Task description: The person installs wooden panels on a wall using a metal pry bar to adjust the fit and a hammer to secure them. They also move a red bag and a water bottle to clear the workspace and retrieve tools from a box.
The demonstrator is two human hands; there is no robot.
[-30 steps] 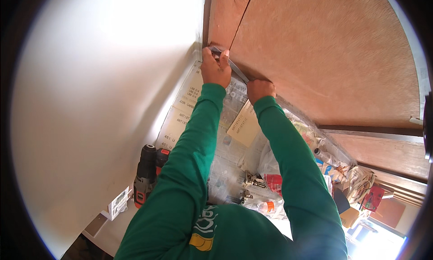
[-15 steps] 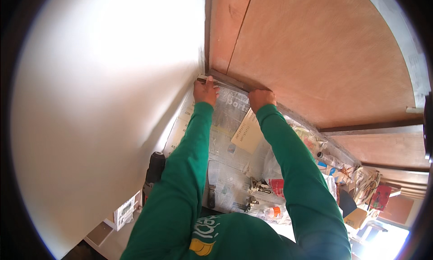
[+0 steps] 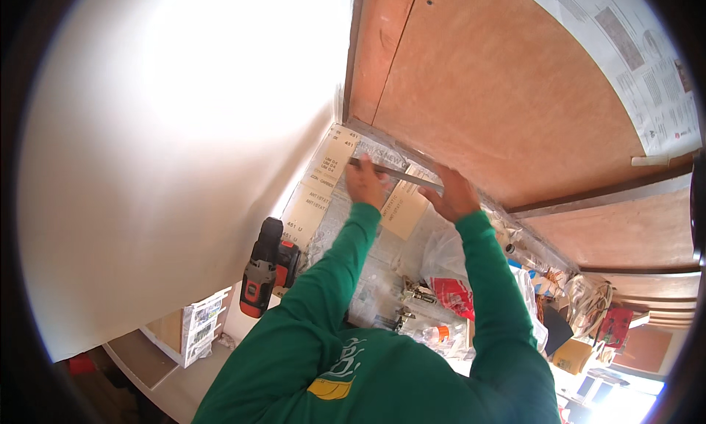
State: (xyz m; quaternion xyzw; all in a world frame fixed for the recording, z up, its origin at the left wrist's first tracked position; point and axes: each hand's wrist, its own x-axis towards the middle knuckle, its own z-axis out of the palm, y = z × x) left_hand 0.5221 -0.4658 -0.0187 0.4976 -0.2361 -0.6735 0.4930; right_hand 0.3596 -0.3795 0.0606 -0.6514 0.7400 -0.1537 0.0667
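Note:
A thin, narrow brownish-grey strip (image 3: 404,177) runs between my two hands, tilted down to the right, over the papered surface. My left hand (image 3: 365,183), a little blurred, holds its left end with the fingers closed around it. At the other end, the strip passes between the thumb and raised fingers of my right hand (image 3: 457,194), which seems to hold it loosely. Just beyond the strip is the lower dark edge of a large reddish-brown wooden panel (image 3: 500,93). Cream printed sheets (image 3: 323,166) lie below and left of my hands.
A large white panel (image 3: 184,144) fills the left side. Against it stands a black and red cordless drill (image 3: 259,273). Metal hinges (image 3: 419,291), a red-printed plastic bag (image 3: 450,295) and a bottle with an orange label (image 3: 435,333) lie nearer me. Newsprint (image 3: 625,41) hangs upper right.
Both hands have come away from the panel's lower edge and corner, moving toward me and to the right with the strip. My right hand's fingers have loosened. The drill shows more fully.

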